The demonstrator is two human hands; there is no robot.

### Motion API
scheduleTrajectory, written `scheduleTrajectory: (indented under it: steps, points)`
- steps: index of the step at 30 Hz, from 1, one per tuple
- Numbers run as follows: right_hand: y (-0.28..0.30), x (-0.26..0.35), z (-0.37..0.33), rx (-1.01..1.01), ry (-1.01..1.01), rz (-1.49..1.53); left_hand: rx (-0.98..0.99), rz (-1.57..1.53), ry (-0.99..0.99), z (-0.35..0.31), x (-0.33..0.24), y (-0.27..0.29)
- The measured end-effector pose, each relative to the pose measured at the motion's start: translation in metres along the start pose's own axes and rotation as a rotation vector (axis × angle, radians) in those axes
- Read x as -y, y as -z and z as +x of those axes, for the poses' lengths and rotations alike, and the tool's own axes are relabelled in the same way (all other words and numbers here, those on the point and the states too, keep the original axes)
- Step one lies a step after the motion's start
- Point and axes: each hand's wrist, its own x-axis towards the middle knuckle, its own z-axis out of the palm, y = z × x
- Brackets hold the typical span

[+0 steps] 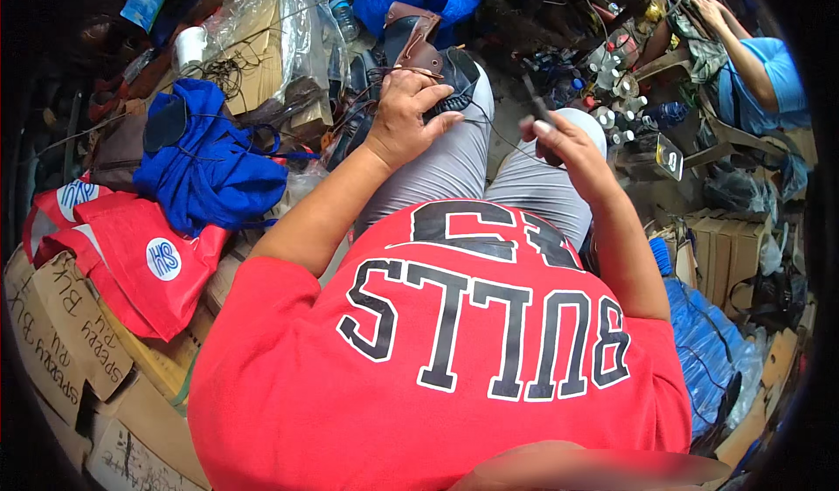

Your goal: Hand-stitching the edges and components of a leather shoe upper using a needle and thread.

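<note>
A brown leather shoe (418, 50) with a dark sole rests on my left knee. My left hand (409, 115) grips its near side, the fingers bent over the leather and the thumb apart. Some of the shoe is hidden under that hand. Above my right knee, my right hand (566, 146) is closed round a slim dark tool (532, 96) that points up and away. The tool is blurred, so its exact kind is unclear. A thin dark thread (502, 133) runs from the shoe toward my right hand.
Left of me lie a blue cloth bag (205, 163), a red bag (131, 255) and cardboard (79, 316). Several small bottles (616, 107) stand beyond my right knee. At the far right is another person's blue sleeve (769, 85). Blue plastic wrapping (703, 342) sits near my right elbow.
</note>
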Motion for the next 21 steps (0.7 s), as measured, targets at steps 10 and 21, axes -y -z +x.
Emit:
scheduleTrajectory:
  steps: [10, 21]
  points:
    - [-0.034, 0.014, 0.027, 0.069, 0.109, -0.366, 0.042, 0.058, -0.016, 0.005, 0.002, 0.002]
    - [-0.036, 0.005, 0.038, 0.027, 0.104, -0.462, 0.039, 0.037, -0.011, 0.004, 0.003, 0.0]
